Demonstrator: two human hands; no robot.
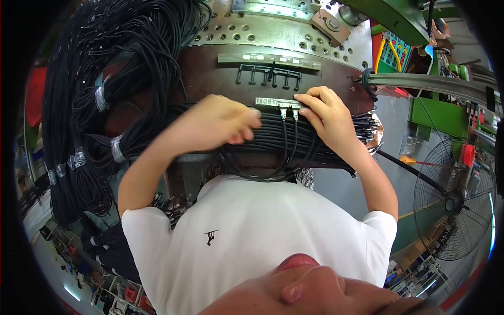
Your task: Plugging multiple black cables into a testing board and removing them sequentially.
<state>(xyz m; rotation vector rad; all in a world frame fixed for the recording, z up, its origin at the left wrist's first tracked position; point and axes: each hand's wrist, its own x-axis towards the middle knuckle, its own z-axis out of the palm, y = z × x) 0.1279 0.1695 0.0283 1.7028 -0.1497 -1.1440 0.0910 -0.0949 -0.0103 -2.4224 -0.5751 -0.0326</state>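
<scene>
A short silver metal mold bar (278,103), with stamped marks and slots, lies across a bundle of black cables (265,136). Two cables run up to its front edge, ending in small pale connectors (283,113). My right hand (326,116) pinches the bar's right end between thumb and fingers. Just left of the bar, my left hand (223,122) hovers over the cables, its fingers curled and smeared by motion. Whether it holds anything is hidden. Beyond the bar, a black molded piece with several prongs (269,76) lies on the brown surface.
A longer metal bar (269,61) lies in front of the perforated steel plate (231,32). Thick coils of black cable (142,58) heap up at the left, some tied with clear wrap. To the right are a grey rail (420,80), a green machine arm (391,18) and a caged fan (452,202).
</scene>
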